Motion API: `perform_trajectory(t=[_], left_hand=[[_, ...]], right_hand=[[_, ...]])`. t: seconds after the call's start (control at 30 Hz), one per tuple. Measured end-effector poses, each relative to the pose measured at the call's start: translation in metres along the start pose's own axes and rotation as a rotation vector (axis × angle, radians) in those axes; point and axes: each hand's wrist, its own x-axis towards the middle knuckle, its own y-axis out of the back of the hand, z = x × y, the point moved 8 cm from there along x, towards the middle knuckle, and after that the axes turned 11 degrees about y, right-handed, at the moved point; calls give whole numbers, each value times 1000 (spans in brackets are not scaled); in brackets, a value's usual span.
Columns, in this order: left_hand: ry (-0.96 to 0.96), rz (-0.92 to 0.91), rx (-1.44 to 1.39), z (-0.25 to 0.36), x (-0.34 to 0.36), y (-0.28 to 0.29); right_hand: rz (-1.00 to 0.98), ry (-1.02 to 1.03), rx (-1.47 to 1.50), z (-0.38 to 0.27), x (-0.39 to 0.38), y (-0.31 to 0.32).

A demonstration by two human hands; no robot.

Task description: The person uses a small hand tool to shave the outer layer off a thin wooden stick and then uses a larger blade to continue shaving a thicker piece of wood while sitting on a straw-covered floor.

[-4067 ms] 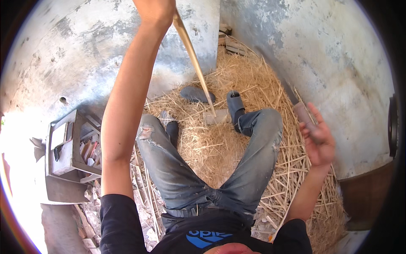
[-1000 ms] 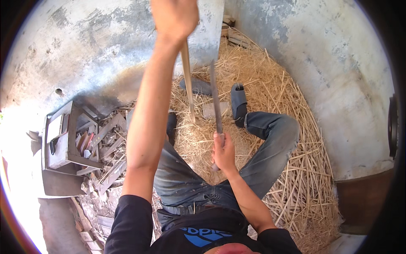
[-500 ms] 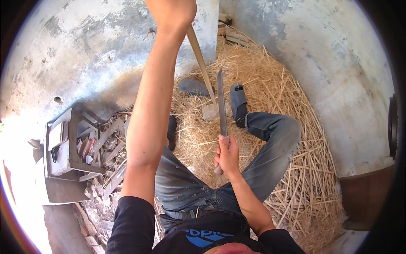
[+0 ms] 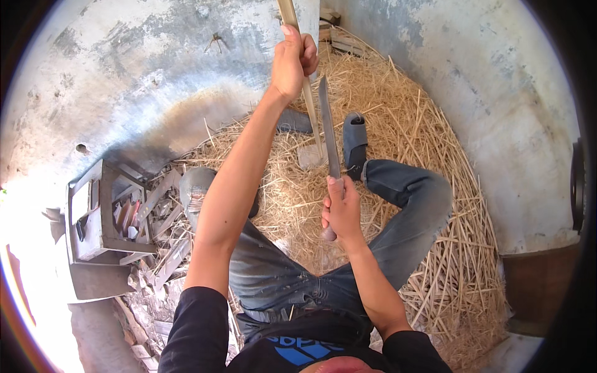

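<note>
My left hand is closed round a long pale strip that looks like wood or bamboo. The strip runs from the top of the view down to a light block on the floor, where its tapered end stands. In my right hand is a long machete, gripped by its handle, blade pointing away from me. The blade is just right of the strip's lower part; whether they touch I cannot tell. My legs are spread to either side, a grey sandal on the right foot.
Straw-like shavings cover the floor around my feet, deeper at the right. A small wooden cabinet with things inside stands at the left, next to broken wood pieces. Weathered walls rise ahead and at the right.
My left hand has come down and nearer along the strip, from the top edge into full view. My right hand and the machete have shifted slightly farther away.
</note>
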Motion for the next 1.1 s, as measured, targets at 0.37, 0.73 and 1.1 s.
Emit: perform_trajectory(t=[0.37,0.73,1.1], left_hand=[[-168,349,179,-18,37,6],[-217,368,260,-28,77,-7],[12,-3,12,-38,86,-24]], right_hand=[[-8,-11,-6,7,44,16],[263,746,103,-85,74,31],[72,-229,-80,64,42,74]])
